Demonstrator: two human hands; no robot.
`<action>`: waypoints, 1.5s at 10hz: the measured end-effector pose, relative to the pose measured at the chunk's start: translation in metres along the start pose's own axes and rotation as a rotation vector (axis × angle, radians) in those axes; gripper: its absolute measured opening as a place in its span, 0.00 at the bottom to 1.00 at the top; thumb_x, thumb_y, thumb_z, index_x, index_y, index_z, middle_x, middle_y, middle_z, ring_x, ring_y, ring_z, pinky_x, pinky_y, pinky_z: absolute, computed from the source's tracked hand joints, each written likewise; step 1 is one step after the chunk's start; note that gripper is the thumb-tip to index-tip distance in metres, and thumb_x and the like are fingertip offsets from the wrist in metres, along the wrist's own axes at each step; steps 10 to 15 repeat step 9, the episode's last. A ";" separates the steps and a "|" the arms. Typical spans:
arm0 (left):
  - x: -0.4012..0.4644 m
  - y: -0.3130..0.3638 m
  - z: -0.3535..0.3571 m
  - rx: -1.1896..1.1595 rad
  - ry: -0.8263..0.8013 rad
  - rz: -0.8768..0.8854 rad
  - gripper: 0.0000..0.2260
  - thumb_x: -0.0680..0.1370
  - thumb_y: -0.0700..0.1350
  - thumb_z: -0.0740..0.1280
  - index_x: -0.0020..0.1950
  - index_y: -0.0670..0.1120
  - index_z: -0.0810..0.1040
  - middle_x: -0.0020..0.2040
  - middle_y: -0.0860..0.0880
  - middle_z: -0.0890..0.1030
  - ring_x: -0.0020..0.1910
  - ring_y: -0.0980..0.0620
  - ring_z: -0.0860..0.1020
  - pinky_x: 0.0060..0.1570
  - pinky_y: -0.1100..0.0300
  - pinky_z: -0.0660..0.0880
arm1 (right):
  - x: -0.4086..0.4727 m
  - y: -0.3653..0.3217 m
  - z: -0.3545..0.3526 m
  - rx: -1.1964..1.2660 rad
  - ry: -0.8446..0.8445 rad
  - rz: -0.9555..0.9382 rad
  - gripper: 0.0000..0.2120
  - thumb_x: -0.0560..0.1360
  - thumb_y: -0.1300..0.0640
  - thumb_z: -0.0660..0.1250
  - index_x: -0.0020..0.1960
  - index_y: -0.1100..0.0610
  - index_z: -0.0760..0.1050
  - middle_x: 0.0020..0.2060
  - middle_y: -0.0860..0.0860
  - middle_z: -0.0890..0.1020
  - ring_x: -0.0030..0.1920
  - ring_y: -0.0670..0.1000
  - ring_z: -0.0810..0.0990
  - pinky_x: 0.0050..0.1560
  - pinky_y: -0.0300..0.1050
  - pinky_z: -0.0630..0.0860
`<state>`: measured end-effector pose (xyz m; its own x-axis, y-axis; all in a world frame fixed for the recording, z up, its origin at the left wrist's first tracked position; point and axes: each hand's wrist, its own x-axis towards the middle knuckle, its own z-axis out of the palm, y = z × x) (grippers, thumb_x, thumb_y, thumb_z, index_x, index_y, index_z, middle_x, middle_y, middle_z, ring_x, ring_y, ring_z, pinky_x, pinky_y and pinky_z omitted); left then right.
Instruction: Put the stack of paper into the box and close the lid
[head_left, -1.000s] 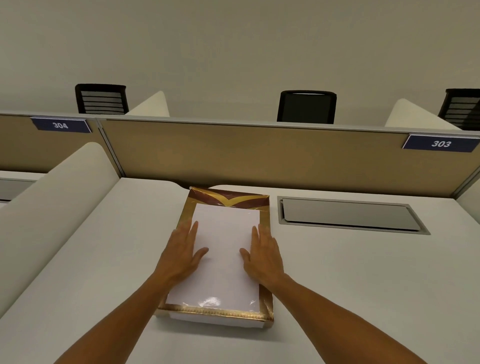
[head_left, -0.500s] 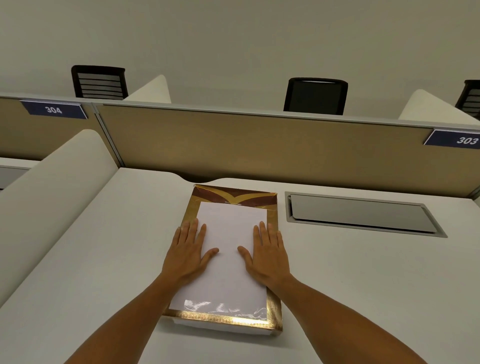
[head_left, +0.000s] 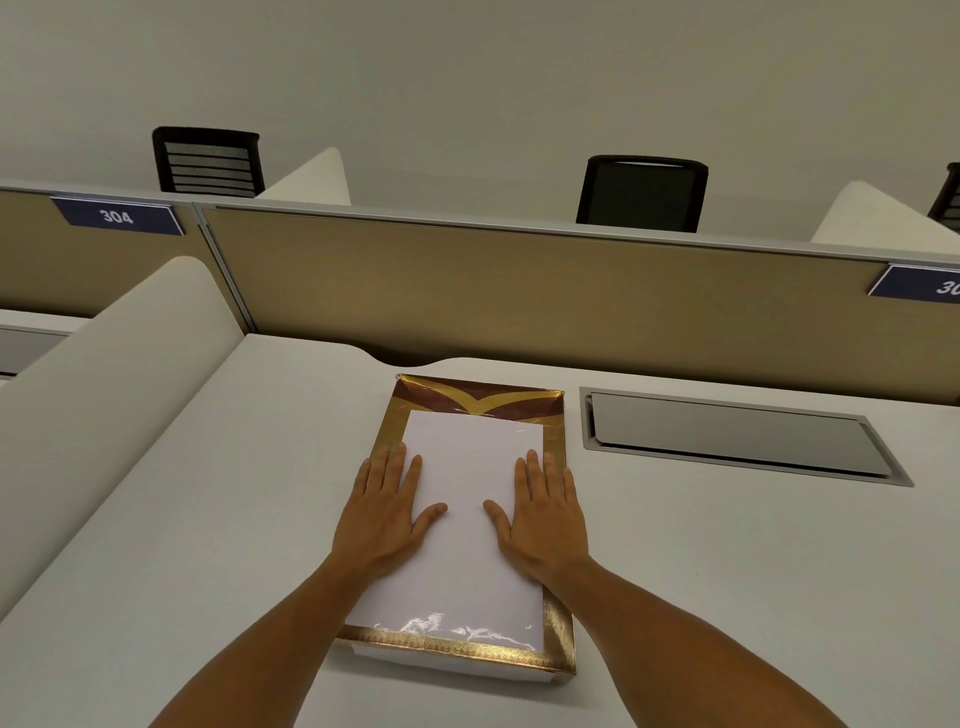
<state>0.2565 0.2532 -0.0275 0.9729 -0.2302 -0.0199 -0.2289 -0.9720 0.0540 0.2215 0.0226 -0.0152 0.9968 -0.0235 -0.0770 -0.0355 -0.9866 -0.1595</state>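
Hands lay flat in my head view: the left hand (head_left: 384, 512) and right hand (head_left: 543, 517) had fingers spread, each grip pinching nothing, pressed on the lid (head_left: 470, 499). It covered the box (head_left: 563, 644) on the white surface (head_left: 727, 571). I couldn't see the paper.

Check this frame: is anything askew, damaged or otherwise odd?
Nothing stands out. The gold-trimmed lid with its clear window sits square on the white box, with the left hand and right hand flat on it.
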 end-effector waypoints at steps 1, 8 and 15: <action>-0.002 0.000 0.000 0.000 -0.005 0.006 0.46 0.69 0.74 0.30 0.81 0.50 0.46 0.82 0.45 0.47 0.80 0.43 0.47 0.77 0.48 0.43 | -0.001 0.000 0.001 -0.006 -0.003 -0.002 0.41 0.76 0.30 0.40 0.81 0.53 0.41 0.81 0.52 0.43 0.80 0.56 0.40 0.78 0.54 0.37; 0.011 0.036 -0.082 -0.011 -0.122 -0.050 0.39 0.75 0.71 0.48 0.80 0.49 0.53 0.82 0.46 0.50 0.80 0.42 0.49 0.76 0.42 0.50 | -0.009 0.024 -0.072 0.079 -0.151 -0.090 0.37 0.79 0.35 0.52 0.80 0.53 0.47 0.81 0.53 0.48 0.80 0.58 0.47 0.78 0.58 0.49; 0.009 0.046 -0.097 -0.019 -0.075 -0.023 0.39 0.76 0.71 0.49 0.80 0.48 0.54 0.81 0.45 0.53 0.80 0.42 0.51 0.76 0.43 0.51 | -0.017 0.029 -0.090 0.112 -0.106 -0.127 0.35 0.80 0.38 0.56 0.80 0.54 0.51 0.81 0.53 0.54 0.80 0.58 0.52 0.77 0.58 0.53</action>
